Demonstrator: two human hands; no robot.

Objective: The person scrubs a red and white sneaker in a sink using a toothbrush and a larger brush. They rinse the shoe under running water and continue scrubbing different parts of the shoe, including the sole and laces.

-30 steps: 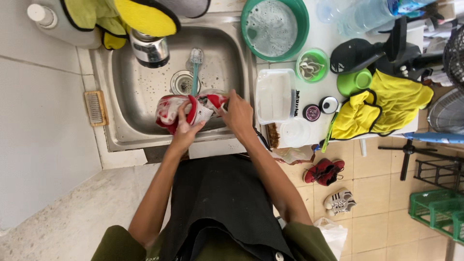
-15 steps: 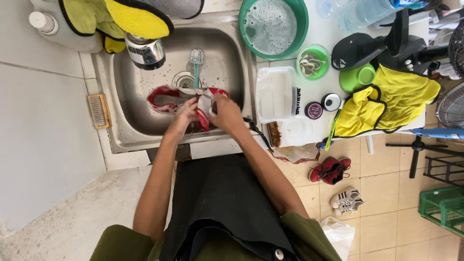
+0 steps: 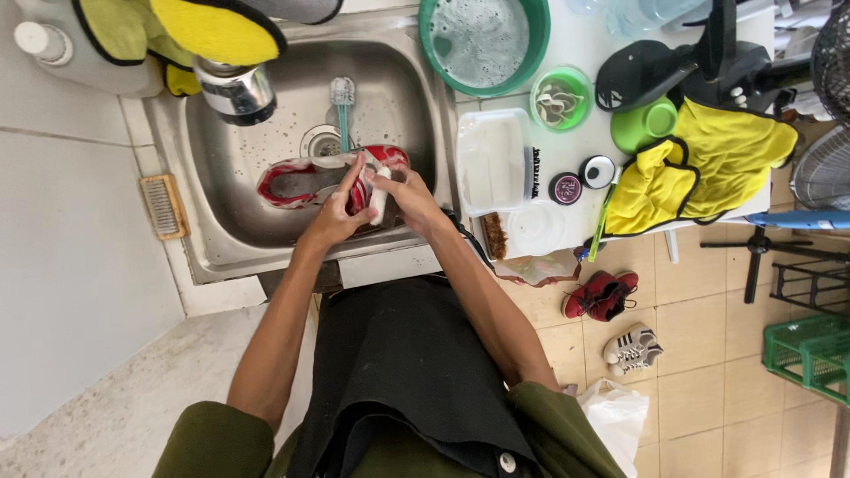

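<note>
Both hands working over the sink (image 3: pixel 221 239), close together and touching at the fingers.

Left hand (image 3: pixel 335 217) curling closed around the middle of a red and white shoe (image 3: pixel 292 181), fingers wrapped over its upper, thumb side pressing in. Right hand (image 3: pixel 409 196) gripping the shoe's other end, fingers bent and pressed against a white part of it, possibly a cloth or the sole; cannot tell which. Neither hand spread.

Shoe lying lengthwise in the sink basin, just below the drain (image 3: pixel 317 140), opening facing up, one end hidden under the hands.

Brush (image 3: pixel 342 104) with a teal handle lying in the basin above the drain, apart from the shoe. Metal tap (image 3: pixel 235 90) hanging over the basin's upper left. Yellow and green gloves (image 3: pixel 177 31) draping over the sink's back edge. Scrub brush (image 3: pixel 162 205) sitting on the sink's left rim.

On the worktop (image 3: pixel 584 44) to the right: green basin (image 3: pixel 482 40) holding soapy water, small green bowl (image 3: pixel 560 97), clear lidded box (image 3: pixel 494 161) just beside the sink, two small round tins (image 3: pixel 580 180), yellow cloth (image 3: pixel 699 168), green cup (image 3: pixel 645 126).

On the tiled floor (image 3: pixel 708 354): red shoes (image 3: pixel 602 295), pale shoes (image 3: pixel 633 347), white bag (image 3: pixel 613 420), green crate (image 3: pixel 810 354).
</note>
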